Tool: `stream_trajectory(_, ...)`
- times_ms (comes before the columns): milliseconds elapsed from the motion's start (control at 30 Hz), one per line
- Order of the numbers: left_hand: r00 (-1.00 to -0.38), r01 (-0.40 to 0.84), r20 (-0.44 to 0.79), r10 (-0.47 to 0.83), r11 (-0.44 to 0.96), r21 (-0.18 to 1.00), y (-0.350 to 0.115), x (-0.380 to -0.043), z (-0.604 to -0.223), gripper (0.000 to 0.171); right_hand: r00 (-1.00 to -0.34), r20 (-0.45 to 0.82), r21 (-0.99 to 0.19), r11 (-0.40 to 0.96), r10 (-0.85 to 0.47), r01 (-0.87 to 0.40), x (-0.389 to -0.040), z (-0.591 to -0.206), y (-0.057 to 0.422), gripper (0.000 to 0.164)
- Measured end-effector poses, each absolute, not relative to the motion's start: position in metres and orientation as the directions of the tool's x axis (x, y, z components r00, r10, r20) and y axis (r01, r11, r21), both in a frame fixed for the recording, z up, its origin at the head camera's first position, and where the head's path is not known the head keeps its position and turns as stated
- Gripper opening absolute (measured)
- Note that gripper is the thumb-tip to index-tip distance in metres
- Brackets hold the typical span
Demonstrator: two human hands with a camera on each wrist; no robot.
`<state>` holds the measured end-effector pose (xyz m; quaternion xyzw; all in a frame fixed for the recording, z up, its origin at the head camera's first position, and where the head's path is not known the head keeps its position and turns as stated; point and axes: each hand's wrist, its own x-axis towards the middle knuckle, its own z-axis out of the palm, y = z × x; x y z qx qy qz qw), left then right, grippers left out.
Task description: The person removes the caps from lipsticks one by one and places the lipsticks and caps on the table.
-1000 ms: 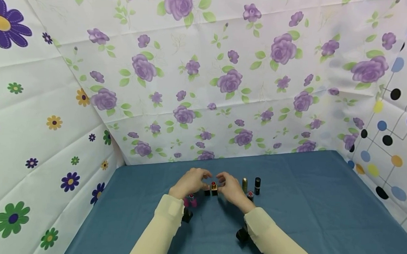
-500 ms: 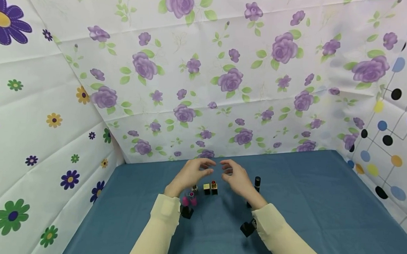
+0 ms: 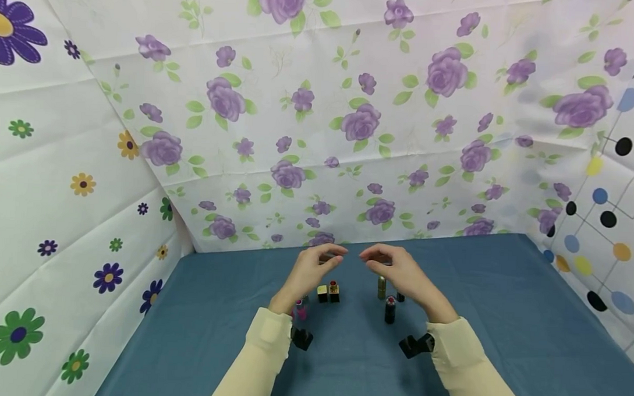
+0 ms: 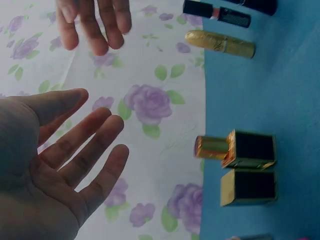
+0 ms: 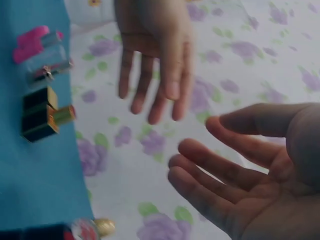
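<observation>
Both hands are raised above the table with relaxed fingers, holding nothing. My left hand (image 3: 311, 268) hovers behind and left of an uncapped black-and-gold lipstick (image 3: 334, 293), which stands upright with its bullet showing. Beside that lipstick is its square black-and-gold cap (image 4: 250, 187). My right hand (image 3: 400, 274) hovers over the right-hand group. There, a gold lipstick tube (image 4: 220, 44) and a black lipstick (image 3: 390, 311) with a reddish top stand upright. In the right wrist view, the fingers of the two hands point toward each other, apart.
A pink cosmetic item (image 5: 32, 44) and a clear-capped tube with a small bow (image 5: 47, 70) stand left of the square lipstick. Another dark tube (image 3: 400, 296) is partly hidden behind my right hand. Blue cloth (image 3: 480, 320) covers the table; a flowered sheet (image 3: 298, 139) hangs behind.
Both hands have moved up and away from the black-and-gold lipstick and its cap, then shifted right. The right hand has moved farther, now over the gold tube. The lipsticks stay in place.
</observation>
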<state>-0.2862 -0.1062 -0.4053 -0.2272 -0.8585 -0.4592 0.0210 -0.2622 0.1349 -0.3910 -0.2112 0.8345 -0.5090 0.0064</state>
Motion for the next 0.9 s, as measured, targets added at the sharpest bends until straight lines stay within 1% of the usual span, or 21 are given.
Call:
stream_trajectory(100, -0.887, 0.412, 0.228, 0.402, 0.462, 0.786, -0.098, -0.284, -0.409, 0.029, -0.902, 0.195, -0.852, 0.389, -0.384, -0.350, -0.259, -0.388, 0.149, 0.029)
stream_trajectory(367, -0.843, 0.439, 0.184, 0.505, 0.448, 0.779, -0.074, -0.277, -0.416, 0.027, -0.907, 0.167, -0.843, 0.421, -0.386, -0.334, -0.251, -0.383, 0.177, 0.035)
stream_trajectory(700, -0.793, 0.469, 0.156, 0.589, 0.425, 0.774, -0.055, -0.273, -0.427, 0.029, -0.917, -0.007, -0.850, 0.486, -0.398, -0.204, -0.248, -0.396, 0.204, 0.041)
stream_trajectory(900, -0.784, 0.448, 0.122, 0.609, 0.419, 0.790, -0.046, -0.270, -0.436, 0.029, -0.918, -0.063, -0.847, 0.508, -0.391, -0.158, -0.246, -0.402, 0.212, 0.041)
